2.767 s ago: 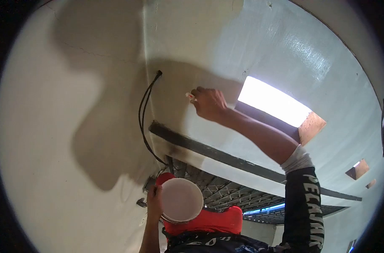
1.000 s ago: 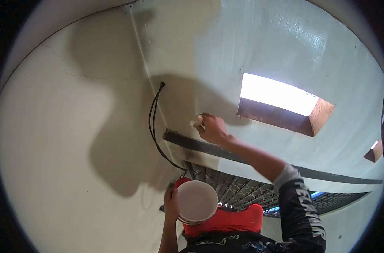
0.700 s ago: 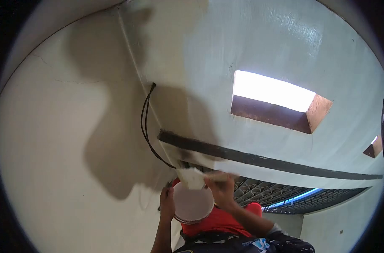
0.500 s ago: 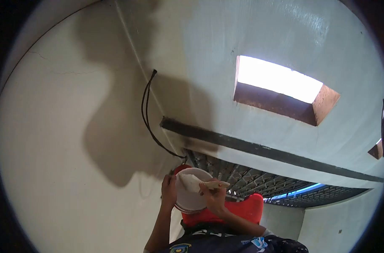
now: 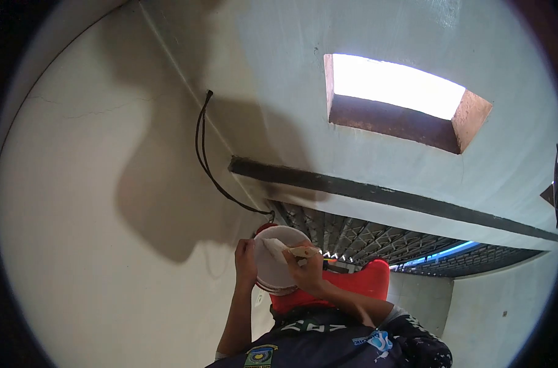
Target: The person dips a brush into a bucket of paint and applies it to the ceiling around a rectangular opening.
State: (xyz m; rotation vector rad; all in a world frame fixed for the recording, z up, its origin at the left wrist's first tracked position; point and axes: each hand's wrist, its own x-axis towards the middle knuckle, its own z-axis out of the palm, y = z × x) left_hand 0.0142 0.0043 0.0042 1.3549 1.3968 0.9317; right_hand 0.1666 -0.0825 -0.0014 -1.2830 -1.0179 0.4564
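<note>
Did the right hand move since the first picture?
Yes, downward in view: the right hand was above the dark band on the wall; now it is below, at the bucket.

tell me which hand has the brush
The right hand: its fingers grip the handle of the brush, whose head is at the bucket's mouth. The left hand holds the bucket's side instead.
</note>
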